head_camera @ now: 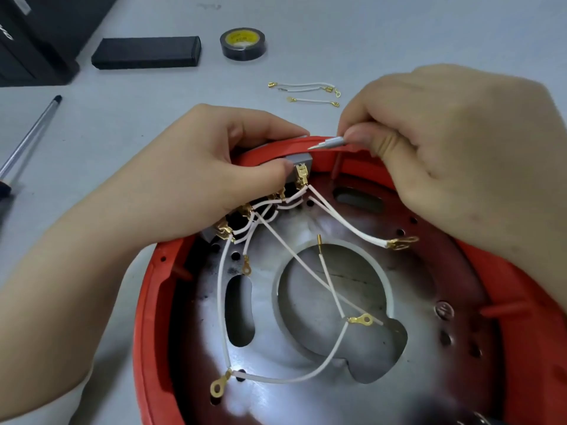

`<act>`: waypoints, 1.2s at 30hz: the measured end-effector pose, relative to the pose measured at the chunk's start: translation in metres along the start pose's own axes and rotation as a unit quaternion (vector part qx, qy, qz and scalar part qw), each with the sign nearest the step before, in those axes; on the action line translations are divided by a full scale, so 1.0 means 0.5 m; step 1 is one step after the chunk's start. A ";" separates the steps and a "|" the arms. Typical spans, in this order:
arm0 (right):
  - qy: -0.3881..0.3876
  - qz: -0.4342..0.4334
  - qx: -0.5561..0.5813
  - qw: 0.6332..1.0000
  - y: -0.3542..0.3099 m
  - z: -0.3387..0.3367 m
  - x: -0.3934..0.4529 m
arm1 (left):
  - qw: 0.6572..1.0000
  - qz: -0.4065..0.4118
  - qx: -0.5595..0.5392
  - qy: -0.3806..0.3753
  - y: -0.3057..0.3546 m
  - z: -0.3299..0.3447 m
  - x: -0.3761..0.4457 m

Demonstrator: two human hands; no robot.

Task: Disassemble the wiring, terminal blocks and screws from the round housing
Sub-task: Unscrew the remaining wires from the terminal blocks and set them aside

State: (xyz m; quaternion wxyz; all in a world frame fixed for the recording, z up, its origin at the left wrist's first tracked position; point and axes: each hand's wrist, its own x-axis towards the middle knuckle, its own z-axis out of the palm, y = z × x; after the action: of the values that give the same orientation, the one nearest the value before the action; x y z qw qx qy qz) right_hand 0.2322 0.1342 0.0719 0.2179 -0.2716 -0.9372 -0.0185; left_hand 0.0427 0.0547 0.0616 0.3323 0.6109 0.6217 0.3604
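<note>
Head view, items on grey table [399, 32]: round red plastic housing [147, 326] with metal base plate, nearest me. My left hand [196, 170] pinches the grey terminal block [302, 162] at its far rim; white wires with brass lugs [294, 259] trail from it. My right hand [445, 148] grips a thin metal-tipped tool [326, 144], point just above the block. Loose wires [306, 92], black tape roll [243, 43] beyond.

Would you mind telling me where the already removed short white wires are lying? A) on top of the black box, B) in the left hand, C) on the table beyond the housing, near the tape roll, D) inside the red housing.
C: the loose short white wires lie on the grey table beyond the red housing, right of the tape roll.
</note>
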 end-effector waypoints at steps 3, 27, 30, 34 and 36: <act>-0.023 -0.016 -0.041 0.999 0.005 0.014 0.010 | 1.000 -0.006 -0.001 -0.003 -0.003 -0.001 0.000; -0.023 -0.020 0.017 0.999 0.006 0.024 0.035 | 1.000 0.000 0.008 -0.010 0.008 -0.001 0.000; -0.017 -0.019 0.027 0.999 0.006 0.024 0.037 | 1.000 -0.001 0.005 -0.009 0.008 -0.001 -0.001; -0.022 -0.025 0.026 0.999 0.005 0.026 0.041 | 1.000 -0.003 0.002 -0.009 0.006 -0.001 0.001; -0.022 -0.029 0.022 0.999 0.004 0.026 0.042 | 1.000 -0.004 0.003 -0.008 0.005 -0.001 0.002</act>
State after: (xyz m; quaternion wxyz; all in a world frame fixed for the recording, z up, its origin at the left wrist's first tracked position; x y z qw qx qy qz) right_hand 0.2123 0.1482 0.0689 0.2030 -0.2396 -0.9494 0.0017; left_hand 0.0433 0.0555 0.0641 0.3368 0.6127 0.6222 0.3521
